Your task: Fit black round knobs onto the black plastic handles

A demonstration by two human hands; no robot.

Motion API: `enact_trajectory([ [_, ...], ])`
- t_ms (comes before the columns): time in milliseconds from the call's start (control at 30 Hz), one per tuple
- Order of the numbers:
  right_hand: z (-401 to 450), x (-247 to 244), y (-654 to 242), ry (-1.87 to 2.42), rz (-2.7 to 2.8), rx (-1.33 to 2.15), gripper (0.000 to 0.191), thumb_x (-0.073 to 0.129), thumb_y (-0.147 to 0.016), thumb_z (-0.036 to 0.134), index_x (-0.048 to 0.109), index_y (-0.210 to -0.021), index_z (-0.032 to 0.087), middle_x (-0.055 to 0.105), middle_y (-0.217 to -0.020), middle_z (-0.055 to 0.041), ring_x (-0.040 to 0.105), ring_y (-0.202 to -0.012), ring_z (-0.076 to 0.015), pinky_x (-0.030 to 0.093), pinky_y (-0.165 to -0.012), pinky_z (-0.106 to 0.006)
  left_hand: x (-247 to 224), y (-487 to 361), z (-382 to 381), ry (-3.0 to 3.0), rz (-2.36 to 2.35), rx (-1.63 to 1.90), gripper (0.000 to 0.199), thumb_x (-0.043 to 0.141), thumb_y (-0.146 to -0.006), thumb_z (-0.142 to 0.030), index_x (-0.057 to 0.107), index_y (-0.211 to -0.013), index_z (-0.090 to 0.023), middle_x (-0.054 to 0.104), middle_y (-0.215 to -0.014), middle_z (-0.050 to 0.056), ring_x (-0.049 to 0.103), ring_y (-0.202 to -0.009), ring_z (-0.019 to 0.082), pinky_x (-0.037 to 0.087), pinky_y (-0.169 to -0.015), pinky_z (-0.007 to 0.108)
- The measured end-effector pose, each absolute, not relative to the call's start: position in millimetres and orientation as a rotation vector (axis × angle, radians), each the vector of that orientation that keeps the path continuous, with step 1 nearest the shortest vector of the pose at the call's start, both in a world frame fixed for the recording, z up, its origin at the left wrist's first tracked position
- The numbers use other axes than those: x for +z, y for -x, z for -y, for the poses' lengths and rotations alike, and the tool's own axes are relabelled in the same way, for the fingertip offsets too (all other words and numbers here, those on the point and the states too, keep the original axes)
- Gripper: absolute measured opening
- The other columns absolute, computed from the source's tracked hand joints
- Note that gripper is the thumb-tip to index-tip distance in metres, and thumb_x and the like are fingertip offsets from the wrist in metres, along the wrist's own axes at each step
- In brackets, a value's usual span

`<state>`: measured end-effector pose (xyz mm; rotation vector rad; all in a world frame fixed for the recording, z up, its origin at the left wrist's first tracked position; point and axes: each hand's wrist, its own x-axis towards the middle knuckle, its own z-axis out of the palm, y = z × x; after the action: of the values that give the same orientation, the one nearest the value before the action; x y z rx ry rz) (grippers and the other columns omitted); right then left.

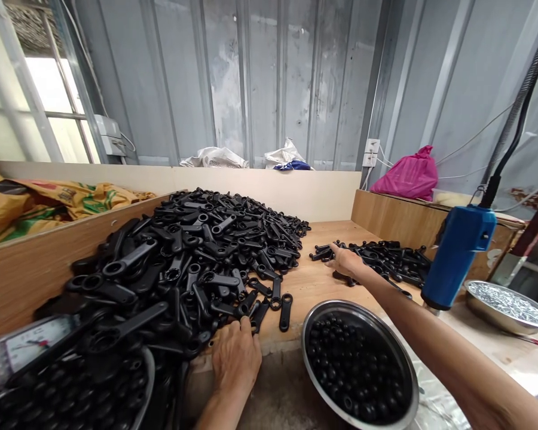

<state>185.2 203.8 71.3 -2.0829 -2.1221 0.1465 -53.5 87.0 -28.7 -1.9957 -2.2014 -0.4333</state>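
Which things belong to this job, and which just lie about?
Job, probably:
ringed black levers at the left hand
black parts at the right hand
black knobs
silver pieces
blue electric driver

Probably not:
pink bag
yellow sacks
white bags

To my eye, the long black ring-ended handles (224, 239) are of matt plastic. The small black balls (349, 364) look smooth and glossy; their round silver bowl (336, 305) is shiny metal. The light-brown tabletop (316, 292) looks like smooth wood.
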Motion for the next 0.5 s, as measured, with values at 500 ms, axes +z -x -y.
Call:
enact_trajectory([
  [500, -52, 46, -166, 1.596, 2.807, 0.326, 0.021, 0.060, -0.070, 0.022, 0.071, -0.088, 0.019, 0.072, -0.090, -0.0098, 0.064, -0.088, -0.0301, 0.039, -0.061, -0.029, -15, 59, -81, 1.895, 2.511, -1.279, 0.016, 0.047, -0.068, -0.020, 0.040, -0.055, -0.025, 0.046, -0.050, -0.001, 0.056, -0.067, 0.026, 0.033, -0.061, 0.035],
])
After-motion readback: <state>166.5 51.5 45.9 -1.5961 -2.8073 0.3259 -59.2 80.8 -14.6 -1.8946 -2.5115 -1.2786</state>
